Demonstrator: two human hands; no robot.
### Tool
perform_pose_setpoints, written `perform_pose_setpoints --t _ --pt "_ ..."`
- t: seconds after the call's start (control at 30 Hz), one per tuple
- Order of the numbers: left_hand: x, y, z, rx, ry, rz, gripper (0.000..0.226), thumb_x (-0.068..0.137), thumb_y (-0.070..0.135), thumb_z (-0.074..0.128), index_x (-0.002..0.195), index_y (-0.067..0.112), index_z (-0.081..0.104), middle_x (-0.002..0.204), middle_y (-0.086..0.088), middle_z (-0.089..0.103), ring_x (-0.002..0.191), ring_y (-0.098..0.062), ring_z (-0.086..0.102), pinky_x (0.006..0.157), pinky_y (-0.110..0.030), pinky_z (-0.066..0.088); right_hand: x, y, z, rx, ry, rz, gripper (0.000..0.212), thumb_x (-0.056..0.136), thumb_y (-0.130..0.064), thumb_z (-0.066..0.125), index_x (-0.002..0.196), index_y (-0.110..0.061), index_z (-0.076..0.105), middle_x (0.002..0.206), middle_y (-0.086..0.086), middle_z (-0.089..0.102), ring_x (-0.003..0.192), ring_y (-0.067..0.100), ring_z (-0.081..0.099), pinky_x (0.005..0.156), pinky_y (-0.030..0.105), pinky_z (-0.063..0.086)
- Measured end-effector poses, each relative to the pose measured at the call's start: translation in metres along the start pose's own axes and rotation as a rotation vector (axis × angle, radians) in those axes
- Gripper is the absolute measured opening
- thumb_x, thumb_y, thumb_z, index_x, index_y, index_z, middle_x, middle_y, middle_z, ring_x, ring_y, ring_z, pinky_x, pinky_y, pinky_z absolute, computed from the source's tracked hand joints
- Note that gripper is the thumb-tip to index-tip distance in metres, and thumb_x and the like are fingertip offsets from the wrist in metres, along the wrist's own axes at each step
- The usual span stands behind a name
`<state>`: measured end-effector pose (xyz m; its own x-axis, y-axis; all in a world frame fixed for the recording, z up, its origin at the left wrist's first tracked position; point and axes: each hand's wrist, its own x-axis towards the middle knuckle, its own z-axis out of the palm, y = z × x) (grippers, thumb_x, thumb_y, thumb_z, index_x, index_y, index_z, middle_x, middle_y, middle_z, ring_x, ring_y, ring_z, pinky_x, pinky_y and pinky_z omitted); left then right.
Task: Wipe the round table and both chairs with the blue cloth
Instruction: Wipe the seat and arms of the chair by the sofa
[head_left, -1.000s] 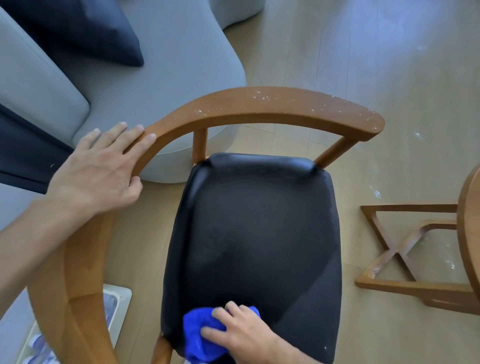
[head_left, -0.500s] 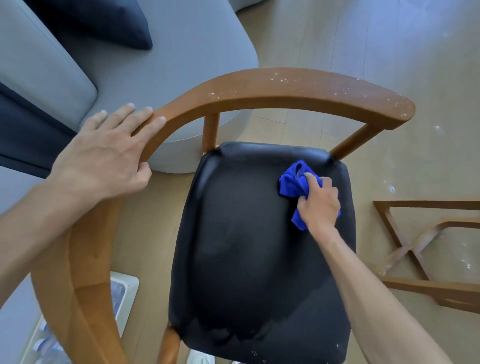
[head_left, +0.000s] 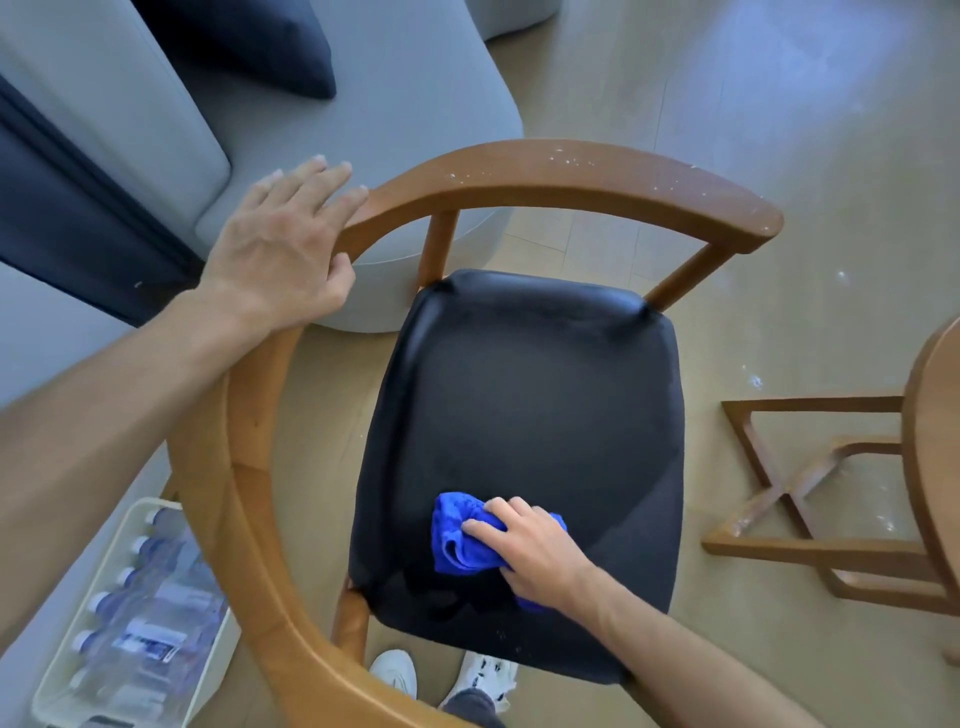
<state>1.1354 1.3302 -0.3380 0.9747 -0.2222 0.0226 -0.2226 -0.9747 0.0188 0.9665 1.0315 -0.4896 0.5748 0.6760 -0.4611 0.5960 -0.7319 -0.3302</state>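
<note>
Over the chair (head_left: 519, 426), the left hand (head_left: 280, 249) rests flat-fingered on its wooden backrest while the right hand (head_left: 530, 551) bunches the blue cloth (head_left: 457, 535), likely soft and light, best gripped as a wad, on the seat's near part.

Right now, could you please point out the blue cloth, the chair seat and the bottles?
Blue cloth (head_left: 457, 540): head view, bunched left part.
Chair seat (head_left: 524, 415): head view, bare middle.
Bottles (head_left: 150, 597): head view, middle of pack.
</note>
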Motion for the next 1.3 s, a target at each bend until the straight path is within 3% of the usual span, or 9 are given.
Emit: perform_pose_setpoints --t 0.1,0.27,0.37,0.57,0.77,0.83,1.0,1.13,1.3 --pt "-0.017 0.000 -0.004 -0.021 -0.046 -0.061 0.063 0.087 0.020 0.056 0.145 0.007 0.035 0.155 -0.016 0.030 0.145 -0.033 0.022 0.118 -0.052 0.019 -0.009 -0.007 0.002 -0.043 -0.075 -0.069 0.056 0.083 -0.009 0.053 0.133 -0.028 0.039 0.131 0.003 0.041 0.106 0.029 0.044 0.081 0.042 0.041" --pt "-0.066 0.009 -0.005 0.011 -0.039 -0.044 0.065 0.083 0.031 0.043 0.143 0.005 0.042 0.154 -0.018 0.031 0.144 -0.035 0.025 0.118 -0.050 0.015 -0.031 -0.012 0.013 -0.114 -0.187 -0.219 0.056 0.080 -0.010 0.061 0.128 -0.029 0.041 0.127 0.006 0.042 0.102 0.031 0.045 0.077 0.043 0.039" --pt "-0.083 0.019 -0.002 0.012 0.015 -0.078 0.066 0.081 0.031 0.043 0.141 0.004 0.045 0.153 -0.020 0.033 0.144 -0.036 0.026 0.118 -0.049 0.013 -0.034 0.008 0.010 -0.173 -0.146 -0.233 0.054 0.079 -0.011 0.060 0.126 -0.029 0.041 0.125 0.006 0.045 0.100 0.030 0.047 0.074 0.042 0.040" --pt "-0.090 0.023 0.013 0.114 0.127 -0.110 0.067 0.084 0.037 0.039 0.143 0.006 0.041 0.153 -0.021 0.031 0.143 -0.038 0.024 0.118 -0.050 0.012 -0.042 0.129 -0.029 -0.134 0.197 0.287 0.058 0.073 -0.012 0.058 0.129 -0.027 0.050 0.124 0.001 0.051 0.101 0.028 0.050 0.074 0.036 0.045" --pt "-0.087 0.010 0.033 0.179 0.228 -0.097 0.069 0.082 0.041 0.036 0.144 0.012 0.035 0.153 -0.015 0.029 0.143 -0.034 0.024 0.118 -0.038 0.003 -0.025 0.185 -0.025 0.284 0.651 0.849 0.055 0.080 -0.010 0.058 0.132 -0.018 0.045 0.120 0.011 0.048 0.106 0.034 0.048 0.083 0.040 0.045" --pt "-0.087 0.007 0.038 0.176 0.238 -0.105 0.069 0.081 0.042 0.036 0.144 0.014 0.034 0.154 -0.014 0.028 0.142 -0.034 0.024 0.118 -0.037 0.002 -0.024 0.190 -0.025 0.414 0.697 0.942 0.055 0.081 -0.010 0.054 0.134 -0.019 0.043 0.120 0.012 0.048 0.106 0.036 0.050 0.084 0.039 0.045" --pt "-0.087 0.008 0.042 0.170 0.290 -0.111 0.068 0.080 0.040 0.038 0.143 0.015 0.034 0.152 -0.013 0.032 0.141 -0.033 0.027 0.117 -0.038 0.008 -0.056 0.163 -0.002 0.342 0.566 0.674 0.057 0.076 -0.004 0.060 0.130 -0.019 0.051 0.123 0.008 0.049 0.106 0.032 0.051 0.084 0.031 0.042" --pt "-0.086 0.007 0.041 0.144 0.304 -0.116 0.068 0.080 0.040 0.037 0.144 0.016 0.033 0.151 -0.013 0.033 0.140 -0.032 0.027 0.116 -0.033 0.005 -0.105 0.102 0.041 0.217 0.392 0.401 0.060 0.062 -0.004 0.070 0.120 -0.016 0.061 0.116 0.007 0.055 0.096 0.032 0.056 0.073 0.033 0.053" --pt "-0.089 0.007 0.040 0.120 0.292 -0.120 0.069 0.080 0.039 0.036 0.145 0.015 0.031 0.151 -0.014 0.031 0.141 -0.032 0.026 0.117 -0.034 0.003 -0.144 0.069 0.063 -0.023 -0.009 -0.298 0.059 0.060 -0.020 0.072 0.116 -0.034 0.058 0.109 -0.004 0.059 0.083 0.018 0.057 0.061 0.023 0.051"
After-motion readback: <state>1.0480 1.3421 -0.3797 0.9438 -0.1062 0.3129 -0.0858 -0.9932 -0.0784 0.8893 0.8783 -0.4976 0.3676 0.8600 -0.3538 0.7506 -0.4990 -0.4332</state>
